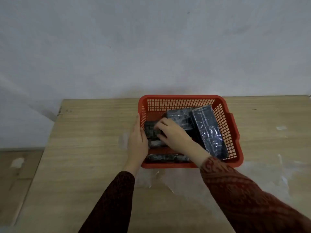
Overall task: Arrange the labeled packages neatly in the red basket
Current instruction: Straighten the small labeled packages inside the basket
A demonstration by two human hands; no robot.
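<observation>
A red mesh basket (181, 97) stands on the wooden table against the wall. Inside it lie several dark packages wrapped in shiny plastic. A long one (208, 132) leans tilted along the right wall, and another (178, 116) lies behind my right hand. A small package (150, 130) sits at the left side, and a flat one (166, 158) lies along the near wall. My right hand (171, 132) reaches into the basket with its fingers closed on the small package. My left hand (137, 140) lies flat against the basket's left wall, thumb hooked over the rim.
The wooden table (84, 148) carries pale smears and a sheet of clear film (260, 175) near the basket's front and right. A grey wall rises right behind the basket. The table's left edge drops to a wooden floor (18, 174).
</observation>
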